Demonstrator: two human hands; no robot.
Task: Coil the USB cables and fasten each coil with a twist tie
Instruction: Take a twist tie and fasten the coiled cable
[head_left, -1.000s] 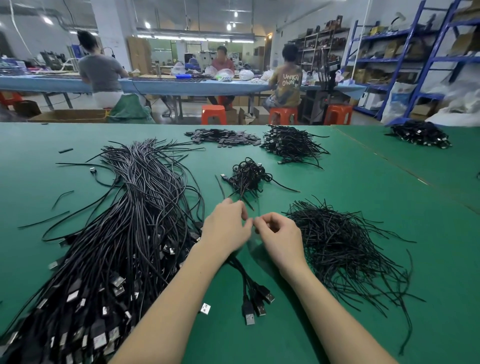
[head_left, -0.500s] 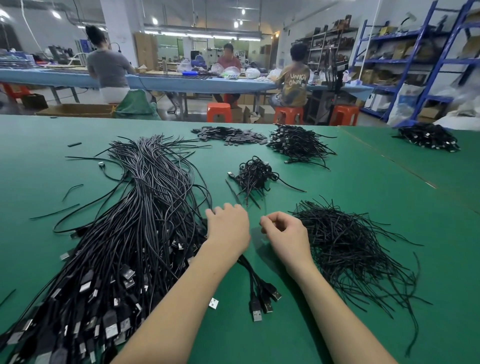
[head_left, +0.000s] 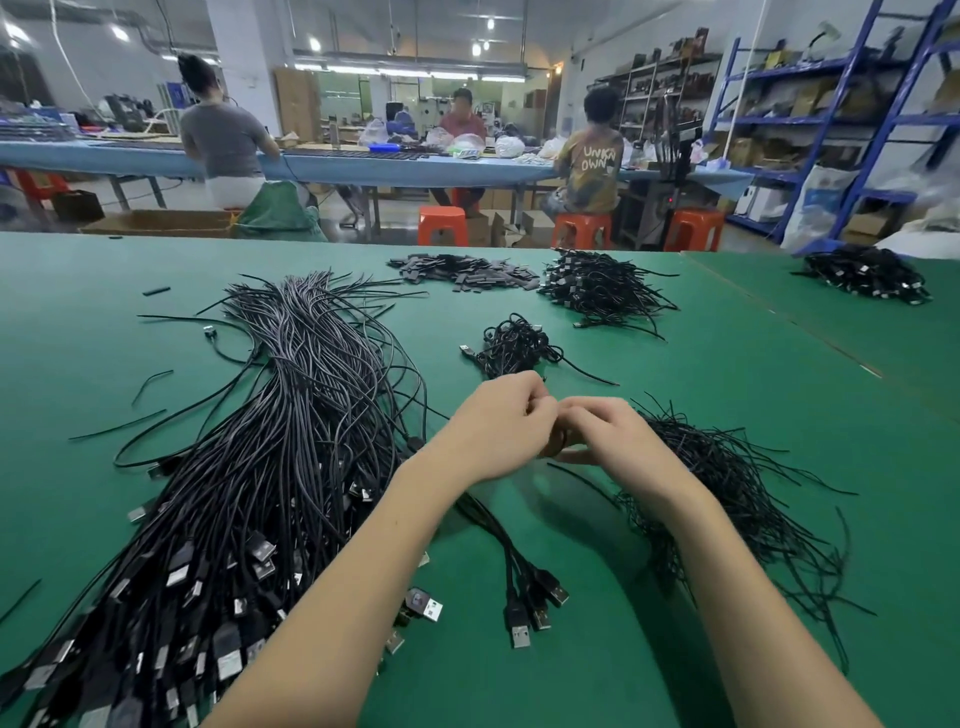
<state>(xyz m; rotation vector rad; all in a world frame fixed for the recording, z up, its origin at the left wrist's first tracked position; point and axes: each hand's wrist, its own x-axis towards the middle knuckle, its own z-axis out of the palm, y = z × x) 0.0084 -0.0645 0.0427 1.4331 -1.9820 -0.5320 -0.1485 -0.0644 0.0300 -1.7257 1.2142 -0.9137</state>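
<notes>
My left hand and my right hand meet fingertip to fingertip above the green table. Between them they hold a small black cable coil, mostly hidden by the fingers. Cable ends with several USB plugs trail from under my left forearm toward me. A large bundle of loose black USB cables lies at the left. A heap of thin black twist ties lies at the right, beside my right hand. A small pile of tied coils sits just beyond my hands.
Farther back lie a pile of flat black pieces and more coiled cables; another pile sits on the adjoining table at the right. Stray ties lie at the left. Three people sit at a blue bench behind.
Both hands have risen off the table and moved closer together, fingertips now touching around the coil. The view has tilted slightly.
</notes>
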